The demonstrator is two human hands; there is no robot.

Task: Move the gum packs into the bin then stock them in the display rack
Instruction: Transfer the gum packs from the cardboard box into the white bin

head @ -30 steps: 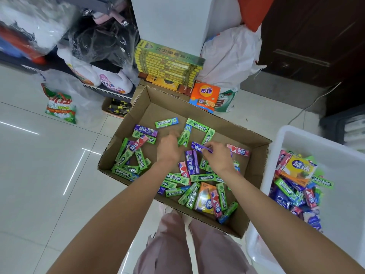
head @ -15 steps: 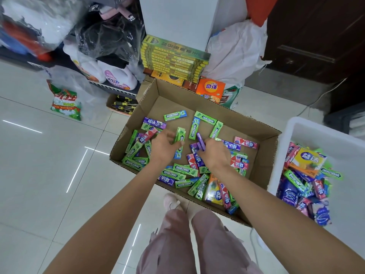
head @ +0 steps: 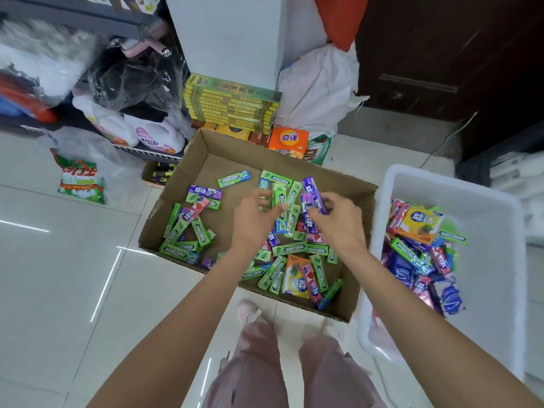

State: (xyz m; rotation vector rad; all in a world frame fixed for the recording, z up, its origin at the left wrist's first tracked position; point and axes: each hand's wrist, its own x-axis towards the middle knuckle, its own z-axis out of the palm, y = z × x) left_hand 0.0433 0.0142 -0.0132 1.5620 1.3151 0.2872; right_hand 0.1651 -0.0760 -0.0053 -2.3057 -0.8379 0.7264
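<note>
Gripping DOUBLEMINT gum packs (head: 278, 196)

Over the cardboard box (head: 357, 201), left hand (head: 253, 216) grips green gum packs (head: 279, 195), right hand (head: 338, 219) purple gum packs (head: 312, 192)

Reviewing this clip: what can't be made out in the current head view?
- Display rack: not identifiable anywhere in the head view.
- Gum packs under both hands: hidden, so uncountable.
- White bin: right side cut by the frame edge.
- Left hand's fingers: behind its own back; how many green packs they hold is unclear.
</note>
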